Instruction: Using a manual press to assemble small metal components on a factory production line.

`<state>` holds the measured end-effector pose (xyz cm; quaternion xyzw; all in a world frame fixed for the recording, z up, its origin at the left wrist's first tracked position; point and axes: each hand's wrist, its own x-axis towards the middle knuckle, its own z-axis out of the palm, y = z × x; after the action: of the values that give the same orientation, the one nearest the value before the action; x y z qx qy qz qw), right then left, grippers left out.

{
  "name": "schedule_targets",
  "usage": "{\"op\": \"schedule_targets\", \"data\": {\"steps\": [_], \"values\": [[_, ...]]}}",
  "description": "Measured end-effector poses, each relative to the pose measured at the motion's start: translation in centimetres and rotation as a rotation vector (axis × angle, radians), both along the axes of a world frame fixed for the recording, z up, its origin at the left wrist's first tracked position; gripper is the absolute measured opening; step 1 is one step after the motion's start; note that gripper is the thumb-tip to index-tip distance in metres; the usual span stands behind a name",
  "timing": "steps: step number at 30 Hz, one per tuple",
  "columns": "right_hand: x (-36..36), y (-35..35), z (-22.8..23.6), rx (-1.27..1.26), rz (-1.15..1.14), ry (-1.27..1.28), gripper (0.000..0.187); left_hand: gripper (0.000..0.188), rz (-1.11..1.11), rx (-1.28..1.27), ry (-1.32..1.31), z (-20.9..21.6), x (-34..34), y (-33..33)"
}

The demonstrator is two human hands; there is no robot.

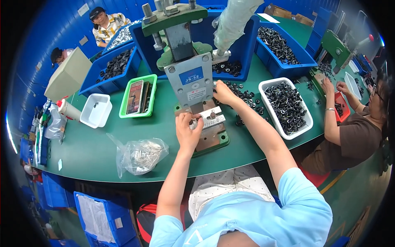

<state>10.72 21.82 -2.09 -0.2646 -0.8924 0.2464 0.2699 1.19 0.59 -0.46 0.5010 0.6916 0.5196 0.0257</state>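
Note:
A bench press with a green frame and a grey front plate (190, 84) stands before me. Under its ram sits a metal fixture block (212, 118) on a green-edged base. My left hand (188, 131) is at the left of this block, thumb and fingers closed in a pinch; whatever is between them is too small to make out. My right hand (225, 94) is beside the front plate's right edge, fingers curled and partly hidden, next to a loose pile of black caps (249, 99). I cannot make out what it holds.
Right of the press, a white tray (309, 123) holds black parts with metal pins. A green tray (122, 111) with a phone, a white tray (98, 125) and a plastic bag of metal pins (144, 156) lie left. Blue bins (298, 71) stand behind. A co-worker (349, 131) sits right.

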Motion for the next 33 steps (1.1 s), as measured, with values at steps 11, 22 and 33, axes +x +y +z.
{"op": "schedule_targets", "data": {"steps": [11,22,33], "values": [[6.5,-2.8,7.8,0.312,-0.067,0.375,0.016,0.011,0.079,0.092,-0.046,-0.5,0.1,0.4],[5.7,-10.6,35.6,-0.075,0.519,0.941,0.040,0.013,0.080,0.181,-0.019,-1.1,-0.4,-0.9],[13.0,-17.6,22.4,0.109,0.679,0.923,0.027,0.011,0.099,0.244,-0.025,-0.7,-0.2,-1.2]]}}
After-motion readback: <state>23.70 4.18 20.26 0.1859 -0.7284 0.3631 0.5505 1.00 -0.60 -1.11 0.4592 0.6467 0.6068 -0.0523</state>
